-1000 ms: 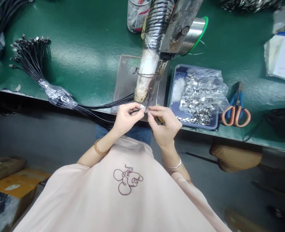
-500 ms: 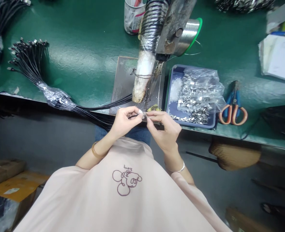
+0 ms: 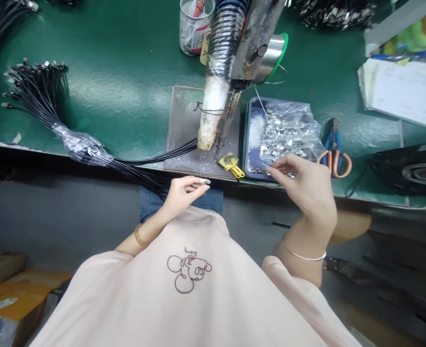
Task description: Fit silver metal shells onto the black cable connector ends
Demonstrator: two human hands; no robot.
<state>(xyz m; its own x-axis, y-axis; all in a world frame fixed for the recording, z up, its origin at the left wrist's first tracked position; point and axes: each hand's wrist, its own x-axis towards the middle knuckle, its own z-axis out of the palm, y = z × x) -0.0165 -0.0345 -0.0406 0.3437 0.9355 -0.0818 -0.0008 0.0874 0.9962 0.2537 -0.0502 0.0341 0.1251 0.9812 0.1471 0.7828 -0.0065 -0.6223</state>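
My left hand [image 3: 184, 193] is at the table's front edge beside the cable bundle [image 3: 145, 173], thumb and fingers pressed together; what they hold is too small to make out. My right hand [image 3: 305, 188] is over the front of the blue tray [image 3: 248, 161], thumb and forefinger pinched close together near the small metal pieces; anything between the tips is unclear. A plastic bag of shiny metal parts [image 3: 288, 130] lies in the tray. Black cables, wrapped in clear film [image 3: 84, 147], run from the left toward my left hand and onto a grey plate [image 3: 184, 115].
A wrapped nozzle [image 3: 211, 106] and metal arm [image 3: 256, 43] hang over the plate. Near them are a solder spool [image 3: 272, 55], a cup [image 3: 194, 36] and a yellow clip [image 3: 234, 166]. Orange-handled pliers [image 3: 334, 154], papers [image 3: 408, 91] and a black device [image 3: 411, 168] lie right.
My hands have parted. The right one has moved right, over the tray, while the left has dropped slightly and stayed by the cables. The view has shifted somewhat to the right.
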